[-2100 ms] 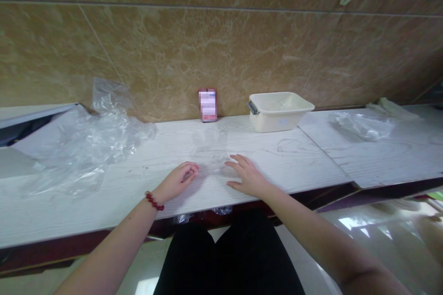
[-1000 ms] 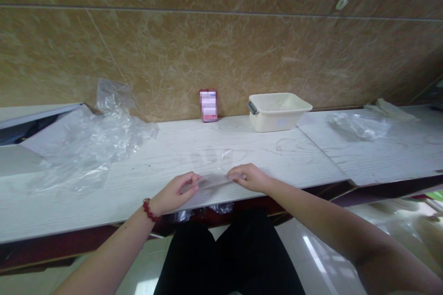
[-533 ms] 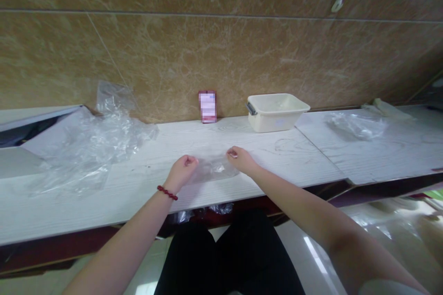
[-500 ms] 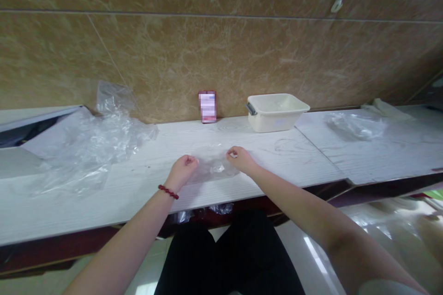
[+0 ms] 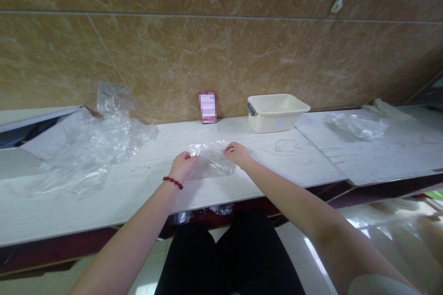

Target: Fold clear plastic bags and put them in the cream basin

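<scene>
A clear plastic bag [image 5: 212, 160] lies nearly flat on the white wood-grain table [image 5: 145, 203], between my two hands. My left hand [image 5: 183, 165], with a red bead bracelet on its wrist, pinches the bag's left edge. The right edge is pinched between the thumb and fingers of my right hand [image 5: 237, 154]. Nothing can be made out inside the bag.
A pile of crumpled plastic bags [image 5: 104, 147] spreads at the left beside an open box [image 5: 51, 131]. Against the wall stand a phone [image 5: 207, 107] and a cream bin [image 5: 277, 120]. More plastic [image 5: 358, 126] lies at the right.
Both hands have shifted slightly toward the wall, the left one also a little rightward. The bag moved with them, and its far edge now shows more clearly.
</scene>
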Tool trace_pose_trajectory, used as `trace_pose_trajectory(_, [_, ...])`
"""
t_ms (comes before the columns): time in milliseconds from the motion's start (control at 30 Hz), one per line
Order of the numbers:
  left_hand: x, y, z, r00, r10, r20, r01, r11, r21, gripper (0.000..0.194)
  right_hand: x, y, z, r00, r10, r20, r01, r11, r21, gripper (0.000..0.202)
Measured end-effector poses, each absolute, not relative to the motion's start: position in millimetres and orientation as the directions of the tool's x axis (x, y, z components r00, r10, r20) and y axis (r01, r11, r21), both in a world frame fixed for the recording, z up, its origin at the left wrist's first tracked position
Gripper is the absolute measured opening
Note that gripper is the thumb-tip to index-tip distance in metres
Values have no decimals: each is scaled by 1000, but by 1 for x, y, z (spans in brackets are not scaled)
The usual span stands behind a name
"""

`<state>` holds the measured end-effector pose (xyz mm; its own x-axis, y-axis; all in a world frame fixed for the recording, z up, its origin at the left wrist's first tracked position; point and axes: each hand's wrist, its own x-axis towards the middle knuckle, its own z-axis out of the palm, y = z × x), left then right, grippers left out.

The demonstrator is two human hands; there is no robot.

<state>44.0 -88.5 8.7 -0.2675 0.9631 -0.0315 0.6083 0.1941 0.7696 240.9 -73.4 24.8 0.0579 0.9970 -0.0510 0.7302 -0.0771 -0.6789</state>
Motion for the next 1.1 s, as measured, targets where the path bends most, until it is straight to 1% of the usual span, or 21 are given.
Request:
trace_pose_trajectory(233, [39,-73,8,-210,978,4,708,149,690,17,238,-58,14,48,999,-2,783,-39,-621,15])
trace_pose_trajectory(300, [38,-68,9,-190,982,-5,726,144,672,18,238,-53,12,46,999,13,806,-30,-591,14])
trace_pose_trajectory(400, [37,-62,9,-162,986,-46,712,149,686,18,239,-46,11,36,999,27,835,-15,-550,12])
trace_pose_trajectory(467, [37,-58,9,-150,986,-71,698,156,698,16,240,-43,12,41,999,18,843,-25,-538,11])
trace_pose_trajectory(633, [38,-51,9,-131,989,-76,724,147,674,18,243,-37,15,49,996,-78,838,-84,-540,11])
trace_pose_trajectory(733, [41,-51,11,-116,992,-58,762,126,636,18,243,-34,13,58,996,-75,847,-89,-525,14])
trace_pose_trajectory(900, [44,-53,14,-145,989,3,820,118,560,22,244,-33,5,46,999,28,884,-27,-467,20])
trace_pose_trajectory(1100, [43,-57,11,-98,993,60,854,53,518,31,246,-32,2,14,1000,15,898,-6,-439,18])
